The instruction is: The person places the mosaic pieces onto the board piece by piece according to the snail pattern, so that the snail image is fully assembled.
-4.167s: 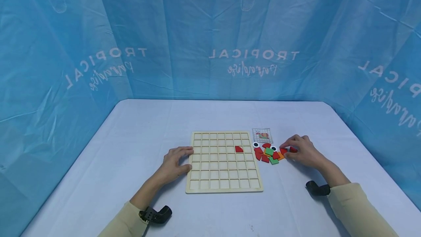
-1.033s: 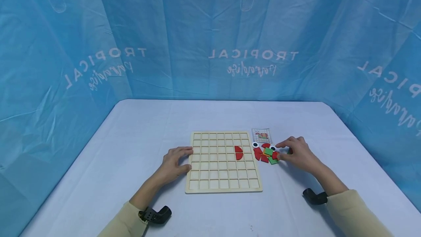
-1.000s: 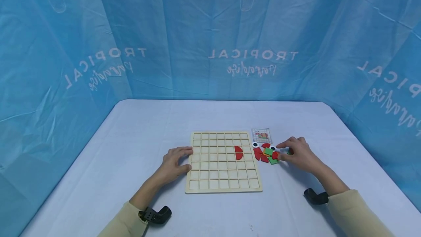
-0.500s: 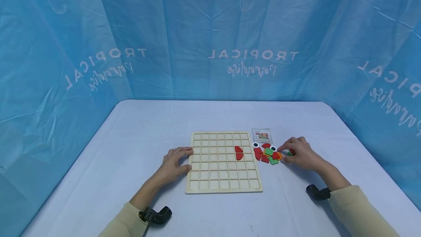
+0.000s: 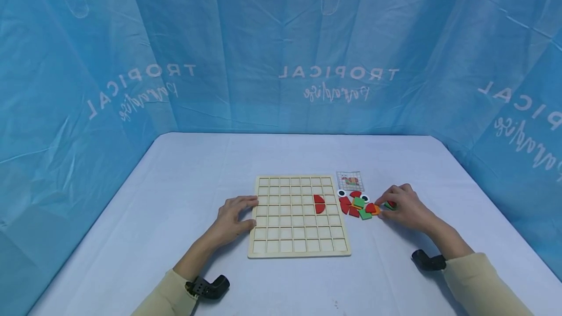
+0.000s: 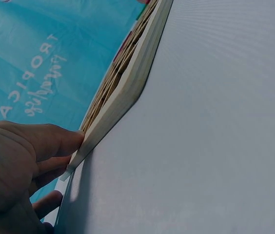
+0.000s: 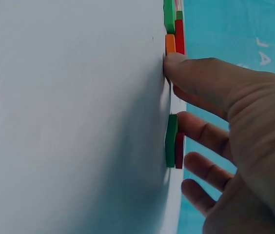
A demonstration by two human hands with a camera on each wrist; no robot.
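My left hand (image 5: 232, 221) rests at the left edge of the wooden grid board (image 5: 299, 254), its thumb and fingertips touching the rim, as the left wrist view also shows. Two red quarter-circle tiles (image 5: 319, 208) lie in the board's right part, one above the other. Right of the board, my right hand (image 5: 401, 207) pinches an orange tile (image 5: 376, 210) between thumb and index finger. A red quarter-circle tile (image 5: 370, 207) lies partly over that orange tile. Under the other fingers, a green tile (image 7: 171, 141) with a red tile (image 7: 179, 151) on top shows in the right wrist view.
Beside the board lies a loose pile of tiles: several red quarter circles (image 5: 344, 208), green squares (image 5: 365, 214) and white discs with black centres (image 5: 342, 193). A printed pattern card (image 5: 350, 181) lies behind the pile. A blue curtain (image 5: 281, 62) surrounds the white table (image 5: 210, 160).
Compared with the oldest frame, a second red quarter circle lies on the board below the first. Lately my right hand has shifted slightly right, and the orange and red tiles moved with it. Left hand unchanged.
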